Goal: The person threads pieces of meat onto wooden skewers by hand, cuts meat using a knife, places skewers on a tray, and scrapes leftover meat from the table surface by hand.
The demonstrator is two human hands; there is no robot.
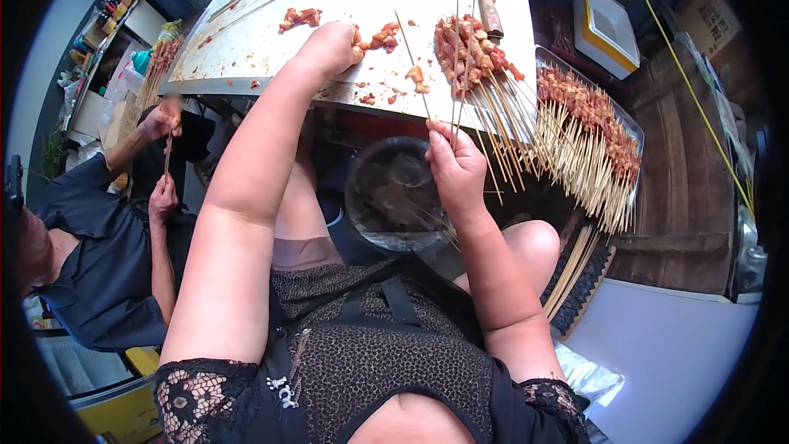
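Note:
My left hand [330, 48] is over the white table [271, 53], its fingers closed at a piece of raw meat [358, 48]; the fingertips are partly hidden. More meat chunks [385, 37] lie just right of it. At the table's front edge, my right hand [457, 171] pinches thin wooden skewers [407, 37] that point away from me. One of them carries a single chunk of meat [417, 76]. Beyond that hand, a pile of loaded meat skewers [472, 53] rests on the table, handles hanging over the edge. A wooden-handled tool [491, 16] lies beside the pile.
A metal tray [631, 127] of finished skewers stands at the right. Bare skewers [573, 271] lie below it. Under the table edge sits a round basin [394, 193]. At my left, another person [107, 238] holds a skewer. A white-and-yellow box [606, 29] is at the back right.

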